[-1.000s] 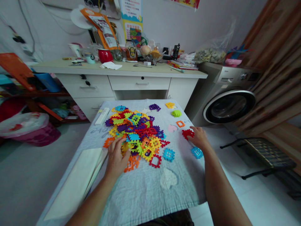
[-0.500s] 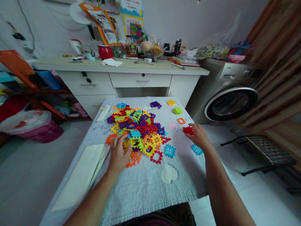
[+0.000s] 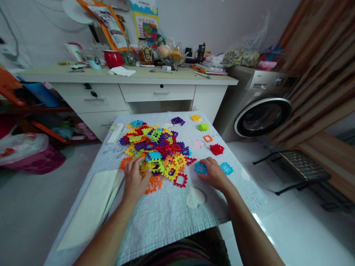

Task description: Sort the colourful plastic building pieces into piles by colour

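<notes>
My right hand (image 3: 213, 173) pinches the right edge of a blue toothed plastic building piece (image 3: 199, 168) with window-like holes, low over the table; its fingers hide part of the piece. My left hand (image 3: 134, 177) rests open at the near-left side of a multicoloured heap of interlocking building pieces (image 3: 159, 144), thumb and fingers apart. A red piece (image 3: 216, 149) lies flat beyond my right hand, and another blue window piece (image 3: 226, 168) lies to its right. Farther back on that side are an orange frame (image 3: 208, 138), a green piece (image 3: 203, 127), a yellow piece (image 3: 195, 118) and a purple piece (image 3: 178, 120).
A pale cloth (image 3: 166, 214) covers the table. Folded white material (image 3: 88, 210) lies along its left side, with a white box (image 3: 115, 134) behind. Beyond stand a cluttered white desk (image 3: 161, 90) and a washing machine (image 3: 257, 107). A woven stool (image 3: 302, 164) is at the right.
My right hand has left the red piece on the table and moved left and nearer, onto the blue piece, which has shifted slightly right. My left hand stays by the heap. The view has shifted slightly.
</notes>
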`<action>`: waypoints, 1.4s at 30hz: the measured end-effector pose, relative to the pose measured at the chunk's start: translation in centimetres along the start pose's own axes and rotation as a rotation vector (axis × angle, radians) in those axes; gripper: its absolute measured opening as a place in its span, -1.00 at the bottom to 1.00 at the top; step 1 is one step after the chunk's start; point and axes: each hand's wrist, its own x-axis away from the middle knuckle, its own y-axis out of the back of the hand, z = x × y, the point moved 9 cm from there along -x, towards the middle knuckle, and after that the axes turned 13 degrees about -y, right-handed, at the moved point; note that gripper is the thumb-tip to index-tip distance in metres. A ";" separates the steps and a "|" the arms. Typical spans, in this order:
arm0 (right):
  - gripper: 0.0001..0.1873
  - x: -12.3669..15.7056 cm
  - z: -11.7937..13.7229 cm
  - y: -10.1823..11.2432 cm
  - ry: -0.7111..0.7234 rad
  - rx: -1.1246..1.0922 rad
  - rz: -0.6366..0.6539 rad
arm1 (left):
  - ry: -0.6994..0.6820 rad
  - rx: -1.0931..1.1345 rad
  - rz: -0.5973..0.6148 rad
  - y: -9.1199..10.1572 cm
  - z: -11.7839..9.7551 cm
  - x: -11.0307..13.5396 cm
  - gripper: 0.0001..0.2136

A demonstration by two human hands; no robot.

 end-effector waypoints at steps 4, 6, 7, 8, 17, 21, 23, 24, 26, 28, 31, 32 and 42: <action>-0.56 0.5 -4.9 3.0 -0.176 0.006 -0.205 | 0.009 0.007 0.000 0.1 0.0 0.0 -0.63; -0.55 1.0 -7.5 4.1 -0.248 0.023 -0.283 | 0.010 0.011 0.000 0.2 0.0 0.1 -0.62; -0.54 1.3 -8.6 4.5 -0.276 0.035 -0.310 | 0.012 0.012 -0.002 0.2 -0.1 0.1 -0.62; -0.53 1.5 -9.6 4.7 -0.300 0.049 -0.330 | 0.015 0.013 -0.004 0.2 -0.1 0.1 -0.62; -0.52 2.5 -9.7 5.1 -0.331 0.022 -0.432 | 0.010 -0.014 -0.007 0.3 -0.2 0.3 -0.61; -0.68 2.1 -4.2 3.7 -0.133 -0.143 -0.297 | 0.014 -0.020 -0.017 0.4 -0.1 0.4 -0.61; -0.72 2.3 -0.5 2.0 -0.002 -0.210 -0.135 | 0.015 -0.019 -0.022 0.5 0.0 0.4 -0.62; -0.70 2.6 1.3 1.1 0.058 -0.227 -0.056 | 0.016 -0.018 -0.024 0.5 0.0 0.5 -0.62; -0.57 3.3 4.3 -0.6 0.143 -0.229 0.046 | 0.018 -0.011 -0.031 0.6 0.0 0.5 -0.62; -0.41 3.7 6.1 -1.8 0.172 -0.198 0.075 | 0.018 -0.005 -0.035 0.7 0.0 0.5 -0.63; -0.33 3.8 7.0 -3.0 0.153 -0.128 0.068 | 0.024 -0.006 -0.025 0.5 0.0 0.6 -0.63; -0.36 3.8 7.1 -3.2 0.145 -0.110 0.061 | 0.027 -0.006 -0.021 0.5 0.0 0.6 -0.63; -0.46 3.2 6.2 -3.1 0.125 -0.227 -0.027 | 0.027 0.012 -0.003 0.3 0.1 0.5 -0.62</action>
